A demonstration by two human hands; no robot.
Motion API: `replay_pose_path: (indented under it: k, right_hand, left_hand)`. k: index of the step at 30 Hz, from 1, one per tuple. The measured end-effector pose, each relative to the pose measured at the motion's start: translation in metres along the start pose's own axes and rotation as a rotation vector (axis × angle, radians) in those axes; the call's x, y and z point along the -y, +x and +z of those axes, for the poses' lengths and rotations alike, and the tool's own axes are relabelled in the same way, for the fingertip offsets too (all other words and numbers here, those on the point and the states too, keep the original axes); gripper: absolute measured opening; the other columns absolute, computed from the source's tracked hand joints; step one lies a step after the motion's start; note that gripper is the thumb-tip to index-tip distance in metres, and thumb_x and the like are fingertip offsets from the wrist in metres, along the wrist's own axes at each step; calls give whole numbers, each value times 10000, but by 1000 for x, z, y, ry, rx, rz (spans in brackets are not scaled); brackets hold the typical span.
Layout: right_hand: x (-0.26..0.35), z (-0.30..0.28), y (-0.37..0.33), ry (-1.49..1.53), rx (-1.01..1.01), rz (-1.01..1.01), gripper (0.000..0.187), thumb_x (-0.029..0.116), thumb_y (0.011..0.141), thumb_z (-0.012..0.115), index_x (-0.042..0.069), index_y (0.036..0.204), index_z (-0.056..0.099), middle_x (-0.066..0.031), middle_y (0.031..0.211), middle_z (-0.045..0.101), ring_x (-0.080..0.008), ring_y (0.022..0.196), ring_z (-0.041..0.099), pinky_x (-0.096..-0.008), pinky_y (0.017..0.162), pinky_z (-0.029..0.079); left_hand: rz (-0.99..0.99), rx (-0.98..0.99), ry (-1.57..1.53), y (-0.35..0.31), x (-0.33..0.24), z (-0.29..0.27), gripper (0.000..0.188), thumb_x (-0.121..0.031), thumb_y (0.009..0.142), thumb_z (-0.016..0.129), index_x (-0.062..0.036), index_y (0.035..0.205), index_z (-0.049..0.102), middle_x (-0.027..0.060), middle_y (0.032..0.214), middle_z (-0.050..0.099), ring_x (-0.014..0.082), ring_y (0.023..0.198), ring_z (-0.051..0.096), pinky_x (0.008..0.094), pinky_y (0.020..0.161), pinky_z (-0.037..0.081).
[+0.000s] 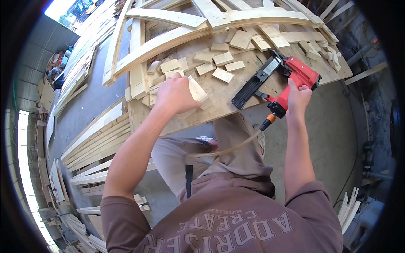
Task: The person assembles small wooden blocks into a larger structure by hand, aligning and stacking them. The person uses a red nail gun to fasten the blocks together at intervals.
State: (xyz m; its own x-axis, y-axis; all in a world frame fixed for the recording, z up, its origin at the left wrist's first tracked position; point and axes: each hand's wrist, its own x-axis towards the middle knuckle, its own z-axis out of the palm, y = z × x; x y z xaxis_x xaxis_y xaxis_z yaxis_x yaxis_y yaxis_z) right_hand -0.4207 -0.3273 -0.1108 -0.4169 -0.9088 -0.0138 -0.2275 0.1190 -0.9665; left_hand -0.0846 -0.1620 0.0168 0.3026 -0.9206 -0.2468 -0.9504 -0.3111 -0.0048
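Observation:
My left hand [175, 96] is closed around a short wooden block [197, 92] near the left front edge of the plywood worktop [222, 101]. The palm hides part of the block and the pieces beside it. In my right hand [298, 100] is a red pneumatic stapler [300, 72], gripped by its handle. Its black magazine [253, 86] points left over the worktop's front edge. An air hose [236, 147] runs from the orange fitting [271, 117] across my legs. Several loose wooden offcuts [222, 75] lie between the hands.
A large wooden frame with a curved rail [168, 42] covers the back of the worktop. More offcuts [314, 51] are heaped at the far right. Long planks [99, 141] are stacked low at the left, and thin strips [349, 211] stand at the lower right.

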Motion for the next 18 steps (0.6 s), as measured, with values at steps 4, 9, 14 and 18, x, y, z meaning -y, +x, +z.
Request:
replay_pose_path:
  k: [4, 9, 14, 18]
  right_hand:
    - [4, -6, 7, 338, 251, 210, 250, 114, 971, 836, -50, 1097, 696, -123, 938, 725, -259, 786, 724, -420, 744, 619]
    - [2, -11, 17, 468, 443, 489, 133, 76, 982, 790, 17, 982, 671, -98, 815, 699, -231, 684, 696, -408, 640, 618]
    - [13, -42, -18, 594, 523, 304, 122, 64, 1010, 702, 42, 1028, 583, -77, 810, 644, -198, 667, 667, -377, 613, 597]
    - [56, -89, -72, 606, 535, 23, 188, 35, 1011, 687, 20, 1179, 605, -55, 770, 597, -182, 630, 636, -367, 592, 575]
  left_hand:
    - [-9, 12, 17, -4, 1, -3, 767, -543, 687, 900, 7, 1206, 773, 216, 1315, 703, 389, 1221, 716, 483, 1045, 598]
    - [-13, 21, 13, -2, 1, -5, 776, -547, 686, 902, 13, 1206, 773, 218, 1311, 705, 394, 1216, 717, 487, 1036, 602]
    - [-11, 9, 0, -3, 2, -2, 797, -553, 673, 912, 15, 1214, 774, 218, 1298, 709, 398, 1206, 720, 493, 1028, 605]
    - [-11, 38, -44, 2, 8, 1, 825, -564, 658, 919, 19, 1223, 777, 221, 1308, 712, 403, 1202, 723, 491, 1015, 613]
